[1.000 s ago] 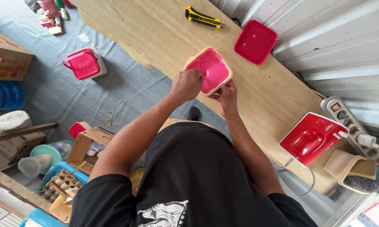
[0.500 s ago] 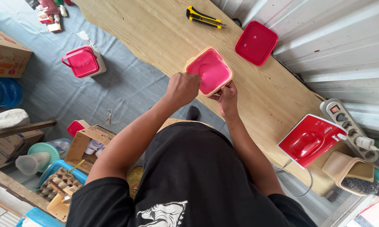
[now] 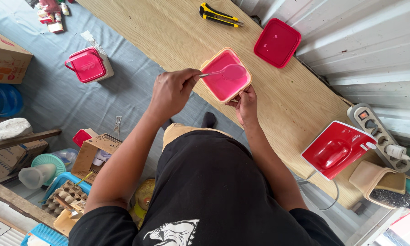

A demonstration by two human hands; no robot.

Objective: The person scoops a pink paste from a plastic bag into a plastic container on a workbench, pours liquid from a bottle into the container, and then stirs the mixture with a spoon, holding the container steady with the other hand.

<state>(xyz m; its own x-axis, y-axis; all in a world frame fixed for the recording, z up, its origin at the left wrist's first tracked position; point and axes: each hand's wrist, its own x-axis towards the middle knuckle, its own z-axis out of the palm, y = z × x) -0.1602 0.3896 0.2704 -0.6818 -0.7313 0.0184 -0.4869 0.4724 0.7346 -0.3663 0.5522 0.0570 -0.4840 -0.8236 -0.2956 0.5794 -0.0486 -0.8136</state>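
Observation:
A square cream container (image 3: 248, 78) filled with pink liquid stands near the front edge of the wooden table (image 3: 168, 36). My left hand (image 3: 172, 92) pinches the handle of a spoon (image 3: 230, 72), whose pink-coated bowl hovers over the liquid. At the container's near corner, my right hand (image 3: 246, 105) grips the rim. The container's red lid (image 3: 277, 42) lies flat on the table just beyond it.
A yellow-and-black utility knife (image 3: 218, 14) lies at the table's far end. A red appliance (image 3: 337, 148), a power strip (image 3: 379, 136) and a tan pouch (image 3: 378, 180) sit at the right. On the floor are a pink-lidded tub (image 3: 87, 64) and cardboard boxes (image 3: 95, 152).
My left hand has pulled back from the container's rim, and the pink-coated spoon now shows above the liquid. My right hand stays at the container's corner.

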